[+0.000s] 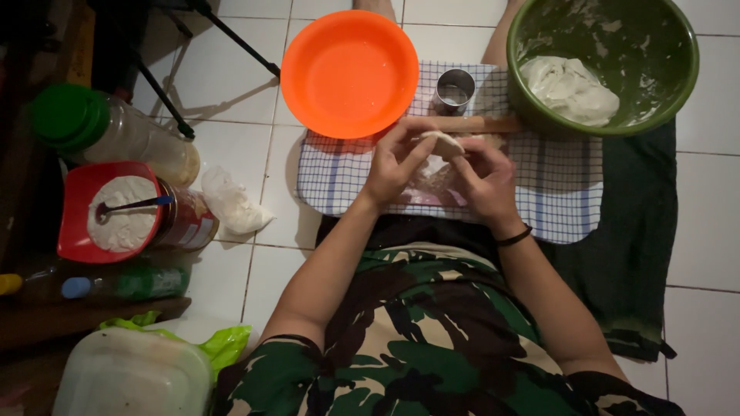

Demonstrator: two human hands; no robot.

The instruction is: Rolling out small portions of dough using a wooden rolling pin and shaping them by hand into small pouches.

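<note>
Both my hands hold a small flat piece of white dough [441,142] over a blue-checked white cloth [563,192] on the tiled floor. My left hand [395,162] pinches its left side and my right hand [486,176] pinches its right side. Just beyond the hands lie a wooden rolling pin [478,123] and a round metal cutter [453,89]. An empty orange bowl [349,73] sits at the cloth's far left. A green bowl [663,46] at the far right holds a lump of white dough [570,88].
On the left stand a red tub of white flour [119,208] with a spoon in it, a green-capped jar [108,131], a small plastic bag of flour [231,202], bottles and a lidded plastic container [131,377]. Black tripod legs [231,35] cross the floor at the back left.
</note>
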